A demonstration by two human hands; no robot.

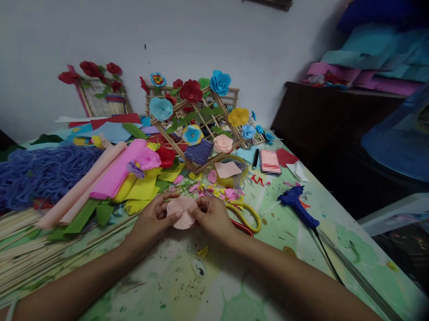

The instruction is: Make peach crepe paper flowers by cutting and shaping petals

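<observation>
Left hand (159, 213) and right hand (210, 213) are both pinching a pale pink paper circle (181, 204) over the table (152, 278), thumbs in front, probably to keep it steady (scissors (258, 219) sit beside the right hand, within reach I guess).

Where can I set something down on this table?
Mostly bare: tablecloth between your forearms, bar a few scraps, and a narrower patch between the glue gun and the table's right edge. Crowded: the left, with sticks, yarn and paper rolls.
</observation>
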